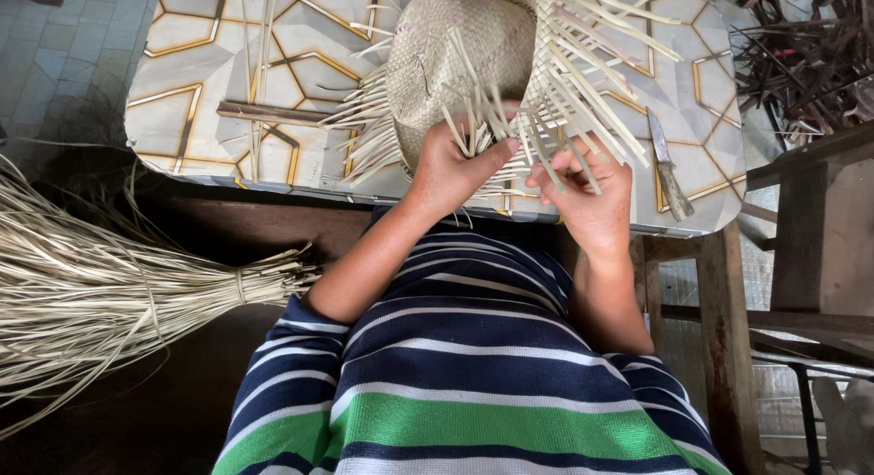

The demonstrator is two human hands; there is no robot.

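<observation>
Head view, looking straight down: a half-woven straw hat lies on the surface just beyond both hands, its rounded crown pointing away from the person and its unfinished brim edge toward them. The weave is tight, pale tan and matte, in a fine basket pattern. From the brim, loose flat straw strips fan outward like spokes; those beyond the right hand run long and slant up and away to its right, those beyond the left hand are shorter and splay to its left.

The left hand presses against the near edge of the crown, thumb stretched toward the right hand and fingers curled narrowly over a few strips. The right hand sits just beside it, fingers bent and pinching thin strips between the fingertips.

The surface is covered with a smooth, glossy sheet printed in grey facets with gold lines. A knife with a dull blade and worn handle lies just to the right of the right hand, its long axis running away from the person. Well to the left of the left hand, lower down, a tied bundle of dry straw spreads out, its bound end pointing toward the person's striped sleeve.
</observation>
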